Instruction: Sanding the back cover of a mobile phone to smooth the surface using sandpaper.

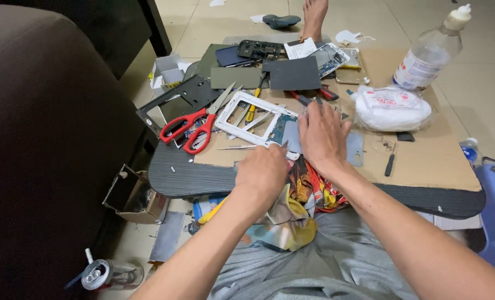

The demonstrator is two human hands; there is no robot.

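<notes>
Sitting low at a cluttered work board (425, 166), I am looking down at my two bare hands meeting over a small phone part (288, 133) near its front edge. My left hand (262, 173) is curling knuckles-up, its fingertips tucked out of sight at the part's near edge, so I cannot tell whether they are pinching it; it seems to be steadying the piece. My right hand (322, 136) is lying flat on top with fingers spread, apparently pressing the part down. Just beside them a white rectangular frame (253, 118) is lying, with red-handled scissors (191, 126) touching its left side. A bag of white material (392, 108) and a clear bottle (432, 53) are sitting well apart to the right, leaving the middle for working. A colourful cloth (292, 214) is draping over my lap below.
</notes>
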